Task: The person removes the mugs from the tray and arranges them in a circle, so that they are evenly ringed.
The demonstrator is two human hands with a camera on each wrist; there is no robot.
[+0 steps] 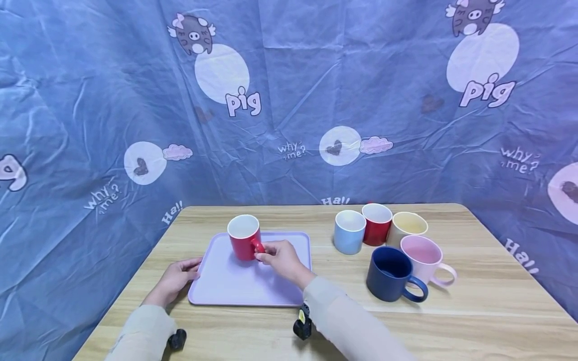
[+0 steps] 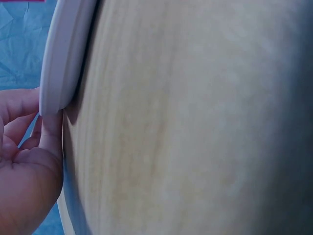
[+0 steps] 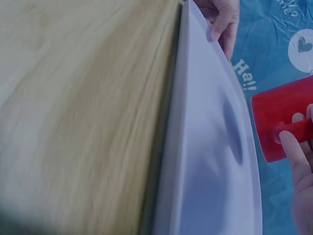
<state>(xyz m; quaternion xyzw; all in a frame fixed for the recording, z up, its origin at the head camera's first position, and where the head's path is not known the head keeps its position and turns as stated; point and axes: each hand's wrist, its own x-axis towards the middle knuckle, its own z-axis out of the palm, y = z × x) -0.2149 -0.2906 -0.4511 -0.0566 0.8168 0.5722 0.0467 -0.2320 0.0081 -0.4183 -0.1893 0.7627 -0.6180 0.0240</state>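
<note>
A red mug [image 1: 243, 246] with a white inside is held by its handle in my right hand [image 1: 283, 259]. In the right wrist view, the mug is upright over the lilac tray [image 3: 210, 196], with a gap between them and its shadow on the tray floor. My left hand [image 1: 173, 281] is at the left edge of the tray, and its fingers and thumb pinch the rim. The left wrist view shows the tray corner [image 2: 66, 58] between those fingers [image 2: 19, 105].
To the right stand a light blue mug [image 1: 348, 235], a second red mug [image 1: 376, 233], a beige mug [image 1: 399, 233], a pink mug [image 1: 422, 260] and a navy mug [image 1: 389, 281], close together. Behind the wooden table [image 1: 253, 331] hangs a blue printed cloth [image 1: 289, 100].
</note>
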